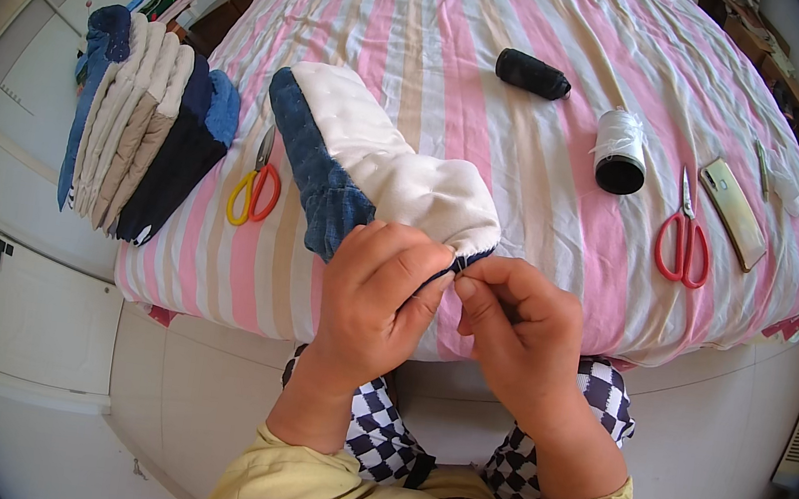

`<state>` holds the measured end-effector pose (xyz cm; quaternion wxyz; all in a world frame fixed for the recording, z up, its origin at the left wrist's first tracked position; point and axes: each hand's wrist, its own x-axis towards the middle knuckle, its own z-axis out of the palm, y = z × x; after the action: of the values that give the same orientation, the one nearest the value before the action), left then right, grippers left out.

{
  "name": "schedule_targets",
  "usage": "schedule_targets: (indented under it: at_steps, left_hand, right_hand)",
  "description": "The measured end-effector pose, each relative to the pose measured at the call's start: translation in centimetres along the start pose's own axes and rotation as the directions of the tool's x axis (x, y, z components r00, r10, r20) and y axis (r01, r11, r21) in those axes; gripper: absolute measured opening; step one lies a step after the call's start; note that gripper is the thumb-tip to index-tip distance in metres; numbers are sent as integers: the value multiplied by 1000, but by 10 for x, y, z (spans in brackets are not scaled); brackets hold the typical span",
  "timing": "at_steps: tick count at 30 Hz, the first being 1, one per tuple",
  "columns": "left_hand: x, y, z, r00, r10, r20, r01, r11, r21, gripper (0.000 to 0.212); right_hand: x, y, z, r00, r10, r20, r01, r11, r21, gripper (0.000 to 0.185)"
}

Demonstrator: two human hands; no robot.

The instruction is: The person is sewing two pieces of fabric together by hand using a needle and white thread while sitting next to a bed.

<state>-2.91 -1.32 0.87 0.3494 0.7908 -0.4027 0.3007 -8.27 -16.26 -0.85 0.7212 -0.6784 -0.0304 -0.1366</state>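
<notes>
A padded fabric piece (416,183), cream quilted cloth with blue denim along its left side, lies on the bed in front of me. My left hand (382,293) pinches its dark blue edge near the lower right corner. Close beside it, my right hand (525,327) has its thumb and forefinger together at the same edge, on what looks like a thin needle or thread, too small to make out fully. Cream cloth meets the dark edge just above my fingertips.
Scissors with yellow and orange handles (254,192) lie left; red-handled scissors (684,242) and a phone (733,214) lie right. A black thread spool (533,74) and a white thread spool (620,154) are beyond my hands. Folded padded pieces (152,118) stand stacked at the striped bed's (412,39) left edge.
</notes>
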Motion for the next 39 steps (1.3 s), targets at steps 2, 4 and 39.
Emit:
schedule_targets:
  at_steps: [2, 4, 39]
  left_hand:
    - [0, 0, 1, 999, 35, 12, -35, 999, 24, 25]
    - [0, 1, 0, 998, 62, 33, -64, 996, 59, 26]
    - [1, 9, 9, 998, 41, 46, -47, 990, 134, 23]
  right_hand:
    - [0, -1, -2, 1000, 4, 6, -4, 1000, -9, 5]
    - [1, -7, -3, 997, 70, 7, -71, 997, 34, 5]
    - [13, -17, -25, 963, -269, -5, 244, 883, -400, 17]
